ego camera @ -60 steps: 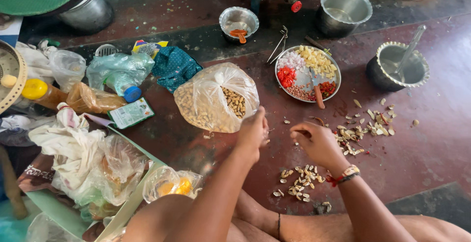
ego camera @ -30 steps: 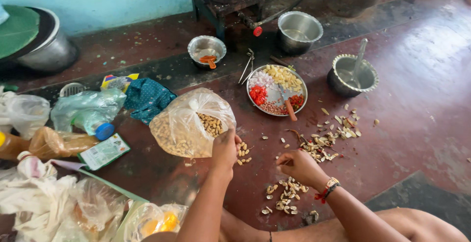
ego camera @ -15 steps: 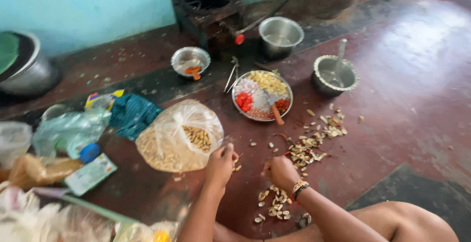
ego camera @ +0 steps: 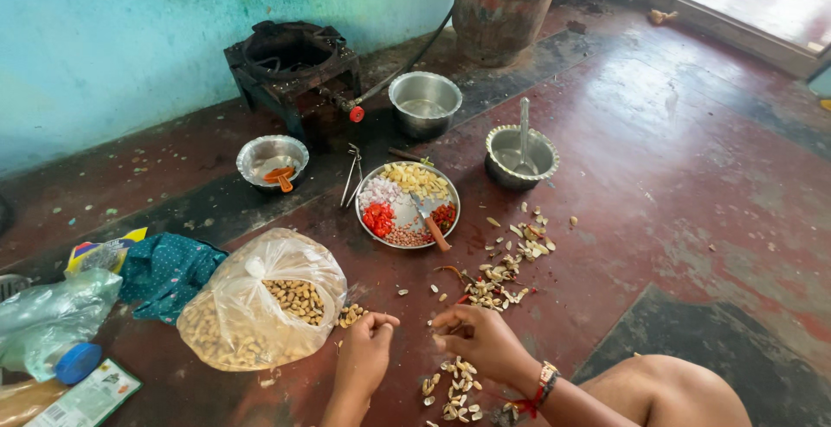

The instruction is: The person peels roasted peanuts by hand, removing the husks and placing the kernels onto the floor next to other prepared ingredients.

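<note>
A clear plastic bag of unshelled peanuts [ego camera: 260, 310] lies on the red floor, its mouth spilling a few nuts. My left hand [ego camera: 367, 347] is just right of the bag's mouth, fingers curled, pinching something small. My right hand [ego camera: 480, 339], with a red thread and bracelet at the wrist, faces it a short gap away, fingers also curled around something small. Below and between them lies a heap of peanut shells [ego camera: 454, 384]. A second scatter of shells [ego camera: 502, 275] lies further off.
A steel plate [ego camera: 407, 206] holds chopped vegetables, peanuts and a knife. Around it stand steel bowls [ego camera: 272, 160] [ego camera: 424, 102], a mortar with pestle [ego camera: 521, 157], tongs [ego camera: 351, 176] and a gas burner [ego camera: 290, 67]. Bags and a blue cloth [ego camera: 164, 275] lie left. My knee [ego camera: 675, 392] is lower right.
The view has tilted up and back, showing the wall and burner. My left hand has let go of the peanut bag and come close to my right hand.
</note>
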